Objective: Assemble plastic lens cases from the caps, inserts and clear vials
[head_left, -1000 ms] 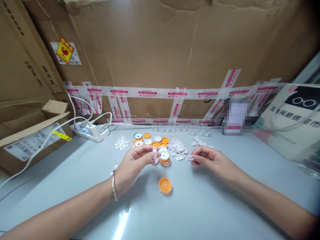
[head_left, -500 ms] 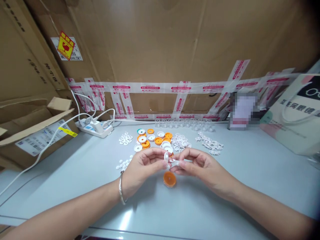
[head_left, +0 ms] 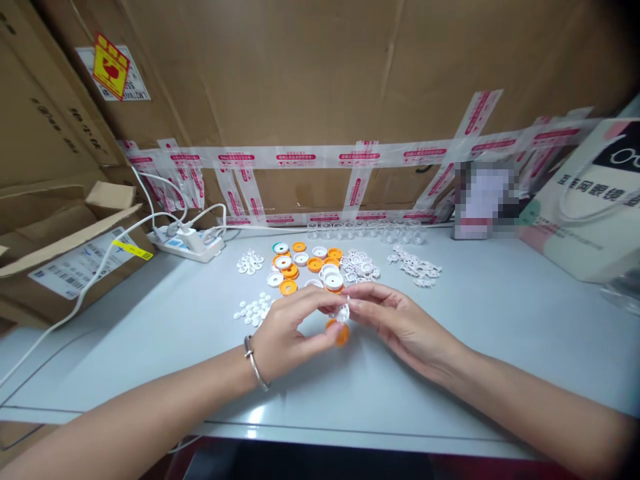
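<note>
The right hand (head_left: 400, 327) pinches a white part (head_left: 343, 312); the left hand (head_left: 287, 333) curls round it, grip unclear from here. Sorted pieces (head_left: 361, 267) sit toward the tabletop's (head_left: 380, 400) back edge, probably for easy picking.

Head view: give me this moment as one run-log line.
left hand: on white part | right hand: on same part | orange disc: on table, partly hidden by left hand | clear cups: back row

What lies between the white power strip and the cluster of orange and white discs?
In the head view, a pile of small white pieces lies on the table, with bare gaps separating it from the power strip and the discs.
</note>
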Motion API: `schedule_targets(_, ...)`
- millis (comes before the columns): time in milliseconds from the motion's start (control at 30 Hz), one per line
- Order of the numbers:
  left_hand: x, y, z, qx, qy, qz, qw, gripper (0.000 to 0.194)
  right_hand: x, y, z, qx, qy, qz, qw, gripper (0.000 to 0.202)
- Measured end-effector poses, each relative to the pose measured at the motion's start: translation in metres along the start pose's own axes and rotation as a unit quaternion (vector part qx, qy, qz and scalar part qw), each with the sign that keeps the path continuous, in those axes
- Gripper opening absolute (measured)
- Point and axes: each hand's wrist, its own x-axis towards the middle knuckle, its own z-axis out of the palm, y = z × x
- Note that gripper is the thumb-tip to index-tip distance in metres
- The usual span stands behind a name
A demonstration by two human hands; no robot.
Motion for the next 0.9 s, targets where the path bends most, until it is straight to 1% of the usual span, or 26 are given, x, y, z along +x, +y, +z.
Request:
schedule_targets(67,0.000,0.000,0.002,0.044,0.010,0.046,0.998,0.025,-0.001,0.003,0.001,0.033,0.005,0.013,0.999,0.019)
schedule_targets(167,0.000,-0.003,0.005,0.084,0.005,0.067,0.994,0.024,0.000,0.007,0.002,0.063,0.013,0.018,0.998,0.018)
schedule_targets(300,0.000,-0.005,0.009,0.094,-0.006,0.047,0.994,0.022,0.001,0.011,0.003,0.073,0.032,0.022,0.997,0.017)
schedule_targets(433,0.002,-0.004,0.009,0.056,-0.002,-0.005,0.998,0.025,0.001,0.011,0.004,0.069,0.061,0.006,0.996,0.021)
schedule_targets(533,0.004,-0.003,0.009,0.021,0.013,-0.054,0.998,0.024,0.000,0.010,0.005,0.043,0.078,-0.031,0.996,0.023)
schedule_targets(700,0.005,0.000,0.011,-0.060,0.037,-0.121,0.990,0.021,0.002,0.014,0.006,-0.024,0.085,-0.162,0.983,0.020)
schedule_targets(800,0.006,0.002,0.013,-0.091,0.049,-0.141,0.985,0.021,0.001,0.017,0.007,-0.055,0.075,-0.212,0.973,0.018)
schedule_targets(900,0.005,0.003,0.013,-0.104,0.059,-0.146,0.982,0.021,0.000,0.018,0.008,-0.078,0.067,-0.237,0.966,0.018)
